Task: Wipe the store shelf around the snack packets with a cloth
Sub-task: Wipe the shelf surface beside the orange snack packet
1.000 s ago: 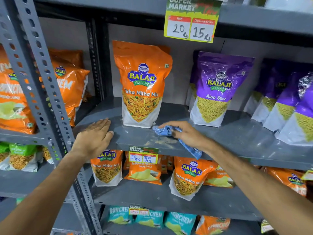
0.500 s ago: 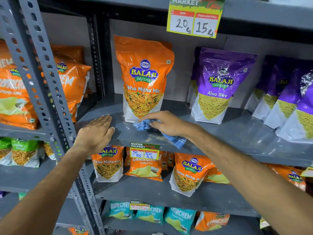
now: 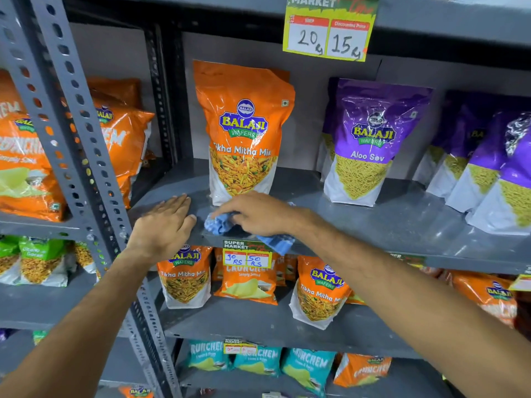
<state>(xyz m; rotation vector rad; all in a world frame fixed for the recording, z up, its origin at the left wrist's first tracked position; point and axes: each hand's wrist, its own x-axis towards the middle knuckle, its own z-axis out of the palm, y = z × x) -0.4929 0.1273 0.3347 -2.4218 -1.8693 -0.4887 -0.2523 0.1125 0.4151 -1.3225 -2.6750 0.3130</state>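
Observation:
A grey metal shelf [image 3: 359, 219] carries an upright orange Tikha Mitha Mix packet [image 3: 244, 130] and a purple Aloo Sev packet [image 3: 370, 139]. My right hand [image 3: 258, 212] presses a blue cloth [image 3: 219, 222] onto the shelf's front edge just below the orange packet; one end of the cloth hangs over the edge. My left hand [image 3: 165, 222] lies flat, fingers together, on the shelf's left front corner, a short gap left of the cloth.
More purple packets [image 3: 488, 168] stand at the right of the shelf. A perforated grey upright [image 3: 71, 133] rises at the left with orange packets [image 3: 123, 133] behind it. Price tags hang above [image 3: 329, 30] and on the shelf edge [image 3: 247, 254]. Lower shelves hold several snack packets.
My right hand has slid the blue cloth leftward along the shelf front, from right of the orange packet to in front of it, close to my left hand. The left hand stayed put.

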